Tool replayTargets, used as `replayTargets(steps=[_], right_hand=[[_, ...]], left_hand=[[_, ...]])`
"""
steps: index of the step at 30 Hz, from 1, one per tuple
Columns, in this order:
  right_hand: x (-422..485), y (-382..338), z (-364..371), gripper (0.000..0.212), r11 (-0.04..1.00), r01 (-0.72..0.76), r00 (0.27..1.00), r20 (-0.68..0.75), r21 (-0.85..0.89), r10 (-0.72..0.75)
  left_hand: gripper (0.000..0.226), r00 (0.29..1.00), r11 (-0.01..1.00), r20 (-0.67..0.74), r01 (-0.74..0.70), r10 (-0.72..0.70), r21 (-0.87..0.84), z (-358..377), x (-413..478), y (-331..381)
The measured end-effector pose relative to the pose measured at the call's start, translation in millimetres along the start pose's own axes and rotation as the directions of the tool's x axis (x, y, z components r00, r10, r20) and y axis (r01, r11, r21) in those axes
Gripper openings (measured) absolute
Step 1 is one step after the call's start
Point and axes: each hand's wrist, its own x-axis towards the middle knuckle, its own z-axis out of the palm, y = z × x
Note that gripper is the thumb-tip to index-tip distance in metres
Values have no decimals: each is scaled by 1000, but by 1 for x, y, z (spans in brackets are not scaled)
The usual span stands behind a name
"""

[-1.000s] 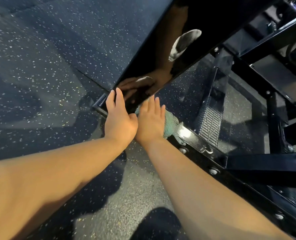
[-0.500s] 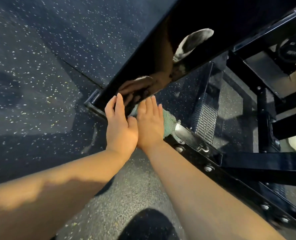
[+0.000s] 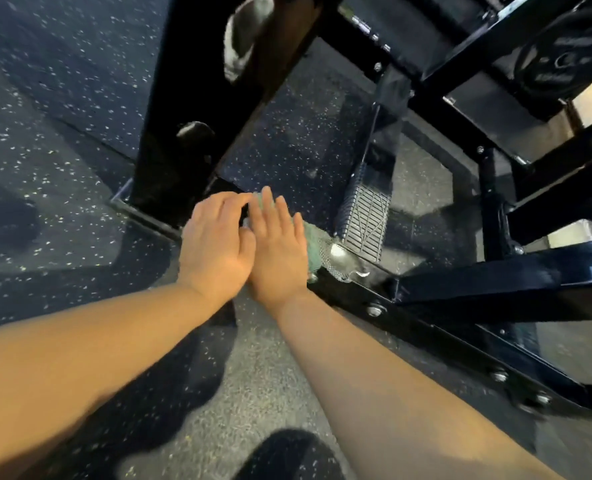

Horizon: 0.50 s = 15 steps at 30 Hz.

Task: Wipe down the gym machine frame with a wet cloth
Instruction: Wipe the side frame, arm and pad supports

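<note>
The glossy black machine frame (image 3: 436,332) runs along the floor from the centre toward the lower right, with bolts along its side. A green cloth (image 3: 313,242) lies on its base rail, mostly covered. My right hand (image 3: 277,247) presses flat on the cloth with straight fingers. My left hand (image 3: 215,240) lies beside it, thumb edge touching the right hand, fingers bent slightly over the rail at the foot of a wide black upright (image 3: 190,109). Only the cloth's right edge and a bit by my fingertips show.
Speckled dark rubber floor (image 3: 45,133) lies to the left and below. A ribbed foot plate (image 3: 365,216) stands right of the cloth. Black cross beams (image 3: 495,282) and a weight plate (image 3: 561,60) fill the upper right. My dark shoe (image 3: 287,455) is at the bottom.
Both hands slid a little to the right along the base rail with the cloth. My left fingers have come off the upright's shiny face. The view tilted, so the upright looks steeper.
</note>
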Motion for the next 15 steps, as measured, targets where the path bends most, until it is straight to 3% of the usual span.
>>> replayTargets(steps=[2,5,8,10,12,15], right_hand=[[-25,31,10,60,999,0,999,-35,41,2],[-66,86,21,66,981,-177,977,-107,75,184],[-79,107,21,74,908,-402,915,7,119,404],[-58,86,14,72,868,-474,878,2,147,479],[-36,53,8,66,921,-360,930,-21,152,367],[-33,51,4,58,983,-53,999,9,176,52]], left_hand=[[43,998,995,42,-52,49,86,9,2,14],[44,981,977,149,-144,121,155,24,-1,26],[46,961,943,229,-212,155,255,33,-5,25],[48,961,922,243,-210,132,327,36,-4,28],[48,971,935,224,-156,86,318,36,-3,33],[47,982,969,176,-102,63,223,30,-2,30]])
